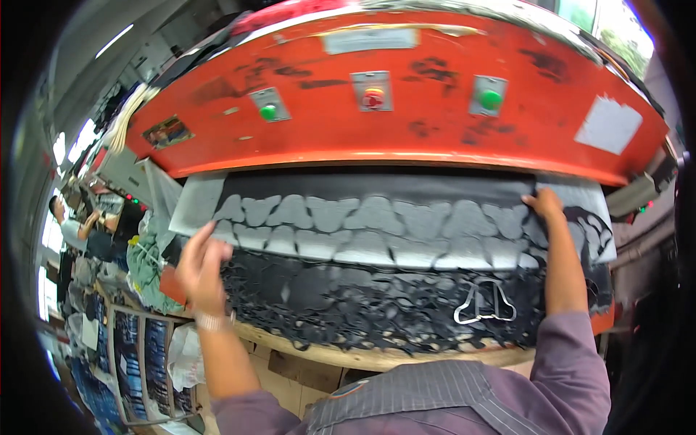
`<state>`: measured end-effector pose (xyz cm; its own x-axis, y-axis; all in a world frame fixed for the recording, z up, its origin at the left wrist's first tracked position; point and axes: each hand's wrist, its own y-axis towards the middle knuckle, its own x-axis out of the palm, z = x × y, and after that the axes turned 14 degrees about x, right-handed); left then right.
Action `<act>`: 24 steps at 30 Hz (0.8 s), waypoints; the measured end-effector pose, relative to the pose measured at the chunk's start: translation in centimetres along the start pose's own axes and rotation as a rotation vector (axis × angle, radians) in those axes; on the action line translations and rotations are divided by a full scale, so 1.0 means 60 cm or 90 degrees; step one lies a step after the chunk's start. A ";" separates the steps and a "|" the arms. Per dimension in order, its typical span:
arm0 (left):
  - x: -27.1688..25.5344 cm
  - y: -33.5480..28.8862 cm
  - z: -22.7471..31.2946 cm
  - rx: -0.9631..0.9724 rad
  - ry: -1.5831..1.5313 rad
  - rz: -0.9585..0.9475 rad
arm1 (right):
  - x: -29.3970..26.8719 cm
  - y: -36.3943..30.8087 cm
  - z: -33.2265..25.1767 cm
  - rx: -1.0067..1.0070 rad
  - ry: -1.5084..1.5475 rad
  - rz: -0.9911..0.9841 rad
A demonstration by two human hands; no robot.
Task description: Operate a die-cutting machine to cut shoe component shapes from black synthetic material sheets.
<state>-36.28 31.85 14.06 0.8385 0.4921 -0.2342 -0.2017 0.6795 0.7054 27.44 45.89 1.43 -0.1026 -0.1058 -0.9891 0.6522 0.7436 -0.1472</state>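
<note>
A black sheet [377, 183] with rows of cut-out shapes along its near side lies across the grey metal plate [199, 203] of a red press. My right hand [547, 204] is at the sheet's right end, with thumb and fingers closed on its edge. Beside the left end, my left hand [203, 268] is raised slightly, its fingers apart and a little blurred; it appears to hold nothing. Nearer to me, a silvery cutting die [486, 303] with a curved outline rests on a tangle of black cut scraps [370, 312].
The press's red front beam [304, 130] spans the far side, carrying a red button [373, 98] between two green buttons [269, 112]. A wooden table edge [348, 357] runs before me. Racks with stacked pieces [148, 362] stand at left; another person [74, 230] is farther back.
</note>
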 end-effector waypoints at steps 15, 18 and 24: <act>-0.137 0.179 -0.708 -0.346 0.734 -0.290 | 0.029 -0.081 -0.109 0.226 0.039 0.004; -0.202 0.180 -0.744 -0.294 0.722 -0.323 | 0.015 -0.072 -0.111 0.220 0.043 -0.056; -0.213 0.122 -0.726 -0.163 0.722 -0.353 | 0.032 -0.075 -0.026 0.252 0.130 -0.018</act>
<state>-70.55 54.23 -6.96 -0.0307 0.2109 -0.9770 -0.1634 0.9633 0.2131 23.16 43.35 0.17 -0.2453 0.0393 -0.9687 0.8799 0.4285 -0.2054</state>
